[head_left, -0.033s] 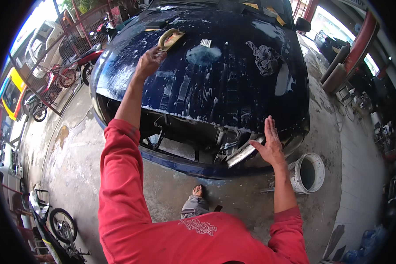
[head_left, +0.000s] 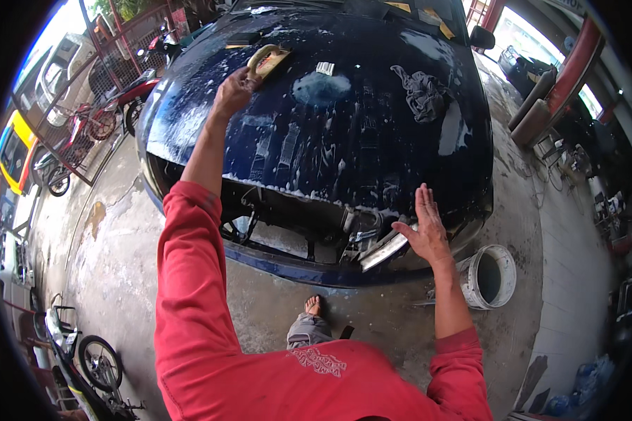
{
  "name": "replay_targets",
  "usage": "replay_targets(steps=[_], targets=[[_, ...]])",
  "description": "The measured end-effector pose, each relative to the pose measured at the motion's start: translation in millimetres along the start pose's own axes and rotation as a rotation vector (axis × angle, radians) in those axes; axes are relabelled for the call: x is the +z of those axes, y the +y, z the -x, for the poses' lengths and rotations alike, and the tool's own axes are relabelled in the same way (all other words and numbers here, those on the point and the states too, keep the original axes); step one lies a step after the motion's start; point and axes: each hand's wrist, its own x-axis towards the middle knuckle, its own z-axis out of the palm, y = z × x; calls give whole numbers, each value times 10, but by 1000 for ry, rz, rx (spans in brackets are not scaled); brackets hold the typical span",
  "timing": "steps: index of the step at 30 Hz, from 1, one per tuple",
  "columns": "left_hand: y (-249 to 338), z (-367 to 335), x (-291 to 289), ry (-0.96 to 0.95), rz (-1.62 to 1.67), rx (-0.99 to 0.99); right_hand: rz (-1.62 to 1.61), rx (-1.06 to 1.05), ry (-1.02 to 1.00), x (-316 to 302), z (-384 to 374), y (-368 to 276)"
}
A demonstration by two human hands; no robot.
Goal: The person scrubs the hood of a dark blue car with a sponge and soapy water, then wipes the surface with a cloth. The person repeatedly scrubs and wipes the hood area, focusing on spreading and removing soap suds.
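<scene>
A dark blue car hood [head_left: 211, 112], wet and streaked with whitish suds, lies in front of me. On its left part sits a hand sanding float [head_left: 268, 62] with a pale looped handle. My left hand [head_left: 237, 90] is at the near end of that handle, its fingers loosely bent and not wrapped round it. My right hand [head_left: 430, 228] is open, fingers stretched out, by the hood's front right edge; whether it touches cannot be told. Below it is a silvery strip [head_left: 385, 251] at the open front end. A small white block [head_left: 325, 68] stands beside a pale, sanded patch [head_left: 321, 90].
A crumpled grey cloth [head_left: 421, 95] lies on the hood's right, a dark flat block [head_left: 244, 40] farther back. A white bucket of cloudy water [head_left: 490, 277] stands on the concrete floor at right. Motorcycles [head_left: 100, 361] are parked on the left, and a red post [head_left: 572, 77] rises at right.
My left hand has moved slightly forward, closer to the float's handle, while the float stays put on the hood. My view has shifted a little; my right hand stays much the same.
</scene>
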Motion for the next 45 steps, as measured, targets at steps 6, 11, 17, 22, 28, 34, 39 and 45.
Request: replay_targets(steps=[6, 11, 17, 22, 28, 34, 39, 45], targets=[[-670, -1425, 643, 212, -350, -50, 313, -71, 58, 407, -914, -174], [-754, -1451, 888, 433, -429, -87, 309, -158, 114, 548, -1683, -447], [-758, -986, 779, 425, -446, -99, 79, -625, -190, 459, -1677, -767], [-243, 506, 544, 213, -798, 78, 146, -438, 79, -440, -2024, 549], [2110, 2249, 2299, 440, -295, -4, 104, -27, 65, -481, -3517, 1643], [1799, 2448, 2051, 309, -414, 278, 179, -400, 447, -164, -3337, 1759], [1025, 2026, 1206, 689, -704, -419, 170, -475, 504, -200, -2738, 1643], [2641, 2397, 2517, 381, -415, 65, 129, -422, 180, -430, -3011, 1031]])
